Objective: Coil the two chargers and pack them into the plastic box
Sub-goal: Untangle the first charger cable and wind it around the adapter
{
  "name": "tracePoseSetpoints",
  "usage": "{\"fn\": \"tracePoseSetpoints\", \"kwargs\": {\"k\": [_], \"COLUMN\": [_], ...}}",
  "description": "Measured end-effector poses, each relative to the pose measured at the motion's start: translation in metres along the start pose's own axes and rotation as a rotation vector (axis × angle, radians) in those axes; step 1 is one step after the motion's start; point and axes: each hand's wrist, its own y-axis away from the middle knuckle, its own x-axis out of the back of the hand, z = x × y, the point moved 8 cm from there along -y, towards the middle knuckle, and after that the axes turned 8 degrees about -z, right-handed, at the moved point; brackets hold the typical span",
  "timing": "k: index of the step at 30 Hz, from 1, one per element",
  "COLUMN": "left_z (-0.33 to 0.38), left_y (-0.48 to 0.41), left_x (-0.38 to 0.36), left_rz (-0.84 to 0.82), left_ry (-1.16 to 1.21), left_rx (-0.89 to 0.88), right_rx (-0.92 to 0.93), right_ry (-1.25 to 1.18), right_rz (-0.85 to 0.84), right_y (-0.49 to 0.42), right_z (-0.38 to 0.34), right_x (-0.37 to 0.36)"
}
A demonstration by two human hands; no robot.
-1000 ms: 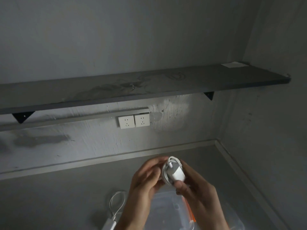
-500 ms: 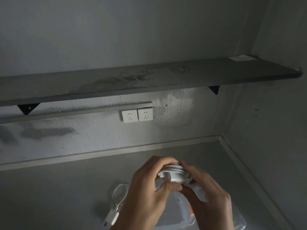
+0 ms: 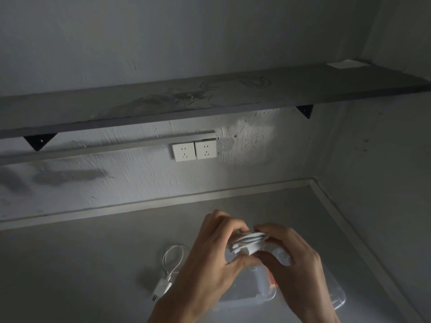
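Both hands hold one white charger (image 3: 248,244) with its cable wound around the plug block, lifted above the desk. My left hand (image 3: 210,259) grips it from the left, thumb underneath. My right hand (image 3: 293,259) pinches it from the right and top. The second white charger (image 3: 163,286) lies on the desk to the left, its cable (image 3: 173,258) in a loose loop. The clear plastic box (image 3: 335,299) with an orange latch (image 3: 271,279) sits below my hands, mostly hidden by them.
The grey desk (image 3: 81,264) ends at a wall with two white sockets (image 3: 194,150). A dark shelf (image 3: 210,99) runs overhead on black brackets. A side wall (image 3: 384,183) closes the right side.
The coiled charger has been turned from upright to lying flat between both hands. The view has shifted so more of the second charger and the box shows.
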Motion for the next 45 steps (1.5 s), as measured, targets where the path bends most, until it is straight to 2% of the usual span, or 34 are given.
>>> {"fn": "tracePoseSetpoints", "kwargs": {"k": [5,12,21,24,27,30,32,34,36,40,45], "left_z": [0.003,0.006,0.009,0.014,0.008,-0.011,-0.018,-0.016,-0.013,-0.011,-0.008], "left_y": [0.01,0.012,0.021,0.02,0.018,0.021,0.023,0.023,0.023,0.02,0.014], "left_x": [-0.004,-0.002,-0.005,0.004,0.004,0.003,0.005,0.005,0.003,0.003,0.007], "left_rz": [-0.069,-0.035,0.005,0.037,0.004,-0.019,-0.012,-0.032,-0.045,-0.027,-0.001], "left_ry": [-0.013,-0.057,-0.135,-0.073,0.133,0.384,0.457,0.469,0.454,0.462,0.488], "left_rx": [-0.048,-0.076,-0.124,-0.141,-0.076,0.076,0.122,0.119,0.111,0.117,0.122], "right_rx": [0.071,0.123,0.115,0.093,-0.043,-0.107,-0.126,-0.162,-0.213,-0.252,-0.279], "right_ry": [-0.007,-0.014,0.015,0.008,-0.085,-0.203,-0.236,-0.221,-0.19,-0.233,-0.404], "right_rz": [-0.112,-0.005,-0.052,0.011,0.023,-0.106,-0.225,-0.326,-0.357,-0.308,-0.203], "right_y": [0.003,0.011,0.01,0.012,0.013,0.01,0.006,0.0,-0.009,-0.027,-0.04], "right_z": [-0.006,-0.017,-0.024,-0.03,-0.024,-0.021,-0.023,-0.024,-0.023,-0.025,-0.024], "right_x": [0.001,0.007,0.006,0.007,0.003,0.0,0.003,0.009,0.018,0.026,0.017]}}
